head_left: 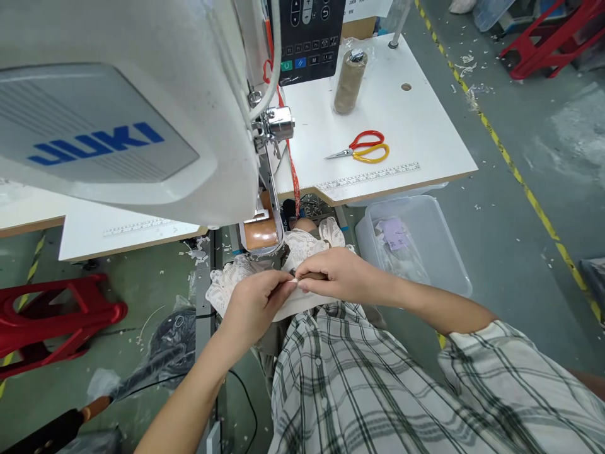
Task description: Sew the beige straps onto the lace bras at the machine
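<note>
A piece of white lace [302,252] is held just below the sewing machine [142,113], in front of its post bed. It is pinched by both hands at one spot — the left hand [253,306] with thumb and forefinger pressed together on the edge, the right hand [338,274] likewise, fingertips meeting. Right of the machine, scissors [362,147] and a thread cone [350,82] lie on the table [425,139] — a clear bin [425,252] sits below.

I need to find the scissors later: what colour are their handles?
The scissors have one red handle and one yellow handle, seen in the head view.
</note>
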Demonstrator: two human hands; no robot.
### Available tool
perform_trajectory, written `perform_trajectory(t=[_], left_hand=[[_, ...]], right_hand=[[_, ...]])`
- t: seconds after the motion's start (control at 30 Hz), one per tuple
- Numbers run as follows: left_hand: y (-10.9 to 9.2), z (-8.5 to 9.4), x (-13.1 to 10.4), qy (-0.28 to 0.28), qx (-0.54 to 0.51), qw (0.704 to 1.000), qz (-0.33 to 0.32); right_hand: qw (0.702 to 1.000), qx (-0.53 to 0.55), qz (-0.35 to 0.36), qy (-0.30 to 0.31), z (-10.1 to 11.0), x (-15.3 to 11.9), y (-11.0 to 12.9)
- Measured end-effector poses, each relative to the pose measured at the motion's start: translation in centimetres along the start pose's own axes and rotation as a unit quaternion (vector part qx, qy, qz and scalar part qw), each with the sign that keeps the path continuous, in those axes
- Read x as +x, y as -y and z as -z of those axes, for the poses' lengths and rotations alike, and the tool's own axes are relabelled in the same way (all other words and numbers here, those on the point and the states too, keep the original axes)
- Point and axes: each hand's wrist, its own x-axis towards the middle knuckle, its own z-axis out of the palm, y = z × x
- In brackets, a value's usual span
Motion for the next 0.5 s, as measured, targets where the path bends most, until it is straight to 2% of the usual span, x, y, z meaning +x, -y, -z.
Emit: perform_trajectory(t=[0.1,0.17,0.27,0.33,0.37,0.43,0.5], left_hand=[[-0.6,0.4,0.1,-0.028,0.012,1.000,-0.003],[-0.9,0.8,0.1,-0.058,0.010,0.998,0.011],[-0.6,1.5,0.1,-0.170,0.074,0.983,0.017],[0.2,2.1,0.2,-0.234,0.167,0.956,-0.053],[0.7,2.4,0.3,-0.249,0.215,0.939,-0.103],[1.8,3.0,0.6,-0.250,0.291,0.904,-0.188],[2.8,3.4,0.8,-0.241,0.331,0.885,-0.223]], right_hand=[[0.997,-0.047,0.046,-0.038,0.6,0.7,0.6],[0.995,-0.061,0.069,-0.040,1.6,1.9,1.2],[0.995,-0.071,0.066,-0.024,3.2,4.6,2.1],[0.994,-0.090,0.055,-0.023,4.0,6.5,2.6],[0.993,-0.101,0.050,-0.022,4.2,7.2,2.7],[0.991,-0.124,0.039,-0.014,4.3,8.2,3.0],[0.989,-0.147,0.028,-0.008,4.2,8.6,3.4]])
